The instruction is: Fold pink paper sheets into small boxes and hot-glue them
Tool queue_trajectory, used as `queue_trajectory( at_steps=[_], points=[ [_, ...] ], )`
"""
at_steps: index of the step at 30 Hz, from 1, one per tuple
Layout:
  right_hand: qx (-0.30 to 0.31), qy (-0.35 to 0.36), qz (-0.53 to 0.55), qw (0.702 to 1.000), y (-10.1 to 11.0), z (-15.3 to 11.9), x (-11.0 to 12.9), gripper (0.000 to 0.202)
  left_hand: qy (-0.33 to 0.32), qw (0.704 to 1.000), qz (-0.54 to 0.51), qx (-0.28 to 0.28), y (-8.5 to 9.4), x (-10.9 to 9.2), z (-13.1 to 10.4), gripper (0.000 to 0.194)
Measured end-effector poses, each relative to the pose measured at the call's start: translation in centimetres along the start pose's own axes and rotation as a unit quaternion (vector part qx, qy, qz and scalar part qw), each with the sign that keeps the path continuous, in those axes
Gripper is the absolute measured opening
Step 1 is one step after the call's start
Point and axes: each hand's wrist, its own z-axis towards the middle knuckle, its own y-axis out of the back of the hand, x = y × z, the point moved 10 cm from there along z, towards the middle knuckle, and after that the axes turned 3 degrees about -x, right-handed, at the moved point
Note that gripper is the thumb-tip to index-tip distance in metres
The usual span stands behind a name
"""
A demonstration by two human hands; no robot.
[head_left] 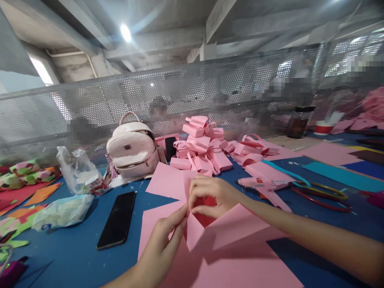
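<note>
A folded pink paper piece (pixel 237 230) stands between my hands, its flaps raised and its inside showing a deep red. My left hand (pixel 165 240) pinches the left edge of this piece between thumb and fingers. Curled over the top, my right hand (pixel 211 196) presses a fold, its fingertips partly inside the piece. Flat under both hands lies a large pink paper sheet (pixel 240 266). Just beyond my right hand is a pink glue gun (pixel 259 183). A heap of folded pink paper shapes (pixel 199 144) rises further back.
A black phone (pixel 117 220) lies to the left on the blue table (pixel 75 248). Behind it are a pale backpack (pixel 133 150) and a plastic bag (pixel 76 172). Teal paper (pixel 345 176) and ring-shaped tape or loops (pixel 321 194) lie right. A perforated metal screen (pixel 180 92) borders the back.
</note>
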Motion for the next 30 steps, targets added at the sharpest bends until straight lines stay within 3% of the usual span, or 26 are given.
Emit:
queue_trajectory(
  at_steps=[4,8,22,27,30],
  points=[
    [-0.025,-0.008,0.0,1.0,-0.4,-0.2,-1.2,0.009,0.008,1.0,0.001,0.028,-0.7,-0.6,0.4,0.05],
    [-0.01,-0.031,0.016,0.999,-0.8,-0.3,-1.5,0.008,0.021,0.999,-0.012,0.04,-1.1,-0.9,0.7,0.046],
    [-0.006,-0.125,0.032,0.992,-0.8,-0.8,-1.9,0.01,0.041,0.998,-0.025,0.04,-0.9,-0.9,0.9,0.041],
    [-0.034,-0.08,0.006,0.996,-0.9,-0.7,-1.2,0.016,0.039,0.998,-0.036,0.031,-0.8,-1.0,1.0,0.042],
    [-0.038,-0.076,-0.013,0.996,-1.1,-0.7,-1.1,0.007,0.036,0.999,-0.004,0.022,-0.5,-1.1,1.0,0.045]
  ],
)
